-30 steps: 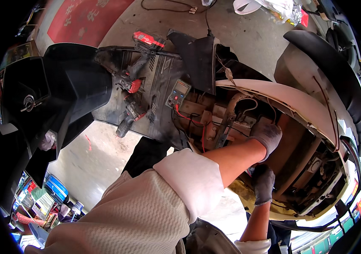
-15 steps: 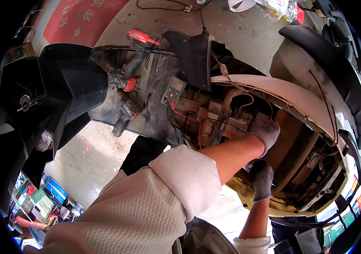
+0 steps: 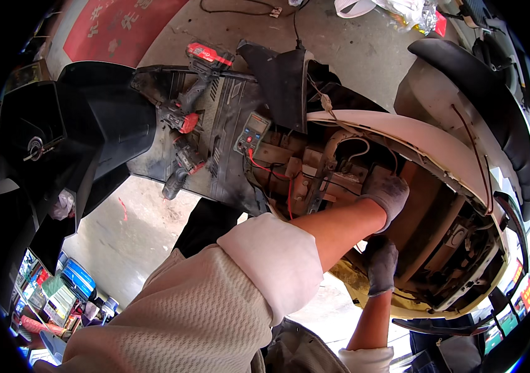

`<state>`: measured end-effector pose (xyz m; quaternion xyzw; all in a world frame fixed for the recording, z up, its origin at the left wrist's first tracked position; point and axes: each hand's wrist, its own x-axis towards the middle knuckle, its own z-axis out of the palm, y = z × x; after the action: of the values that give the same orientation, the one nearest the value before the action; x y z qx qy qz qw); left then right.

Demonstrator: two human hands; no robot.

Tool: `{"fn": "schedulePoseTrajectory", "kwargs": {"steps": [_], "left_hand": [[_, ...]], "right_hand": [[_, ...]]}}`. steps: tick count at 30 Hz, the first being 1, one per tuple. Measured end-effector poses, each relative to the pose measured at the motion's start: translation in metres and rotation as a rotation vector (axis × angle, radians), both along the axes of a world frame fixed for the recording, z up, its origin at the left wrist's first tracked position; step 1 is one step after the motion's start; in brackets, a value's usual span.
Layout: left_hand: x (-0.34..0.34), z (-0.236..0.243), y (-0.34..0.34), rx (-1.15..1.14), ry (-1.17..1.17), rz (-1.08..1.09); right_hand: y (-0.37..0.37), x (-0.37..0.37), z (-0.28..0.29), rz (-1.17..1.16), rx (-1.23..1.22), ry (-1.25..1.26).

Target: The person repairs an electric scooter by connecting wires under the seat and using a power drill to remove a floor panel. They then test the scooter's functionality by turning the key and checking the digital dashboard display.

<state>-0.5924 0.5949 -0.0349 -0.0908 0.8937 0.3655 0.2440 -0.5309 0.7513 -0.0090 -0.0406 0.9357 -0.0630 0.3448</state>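
Head view. Far left on the floor: a red mat [image 3: 122, 28] with pale printed characters. Far, upper right: crumpled white and red wrappers [image 3: 401, 11] on the concrete. Lower left edge: small colourful boxes [image 3: 47, 292], blue and green, stacked close together; lower right edge: red tags [image 3: 526, 289].

Surface: grey concrete floor [image 3: 364, 50], stained. A scooter lies opened up; its black front body [image 3: 84, 130] sits left, its cream side panel [image 3: 426, 146] arches over the exposed frame on the right. On the black footboard [image 3: 227, 124]: a multimeter [image 3: 252, 132] with red leads, and red-and-black power tools [image 3: 190, 93] to its left.

Hands: left hand [image 3: 389, 194], grey-gloved, reaches under the cream side panel, fingers curled against the brown inner parts [image 3: 314, 168]; what it grips cannot be told. Right hand [image 3: 380, 264], also gloved, sits nearer and just below the left, pressed to the scooter's underside; its grip is hidden too.
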Motion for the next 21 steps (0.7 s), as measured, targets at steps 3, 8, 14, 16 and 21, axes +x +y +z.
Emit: {"fn": "schedulePoseTrajectory", "kwargs": {"steps": [3, 8, 14, 16, 21], "left_hand": [[-0.002, 0.002, -0.003, 0.001, -0.017, -0.021], [-0.002, -0.005, 0.003, -0.009, -0.008, -0.007], [-0.002, -0.006, 0.005, -0.068, -0.016, -0.007], [-0.002, -0.01, 0.006, -0.052, -0.032, -0.007], [-0.003, -0.006, 0.001, -0.014, -0.017, -0.072]], "right_hand": [[0.001, -0.001, 0.0, -0.002, -0.004, -0.008], [-0.002, -0.002, 0.002, -0.004, 0.033, -0.028], [0.005, -0.002, -0.004, 0.021, 0.025, -0.029], [0.004, -0.001, -0.004, 0.009, 0.005, -0.009], [0.003, -0.001, -0.003, -0.005, 0.013, 0.005]]}}
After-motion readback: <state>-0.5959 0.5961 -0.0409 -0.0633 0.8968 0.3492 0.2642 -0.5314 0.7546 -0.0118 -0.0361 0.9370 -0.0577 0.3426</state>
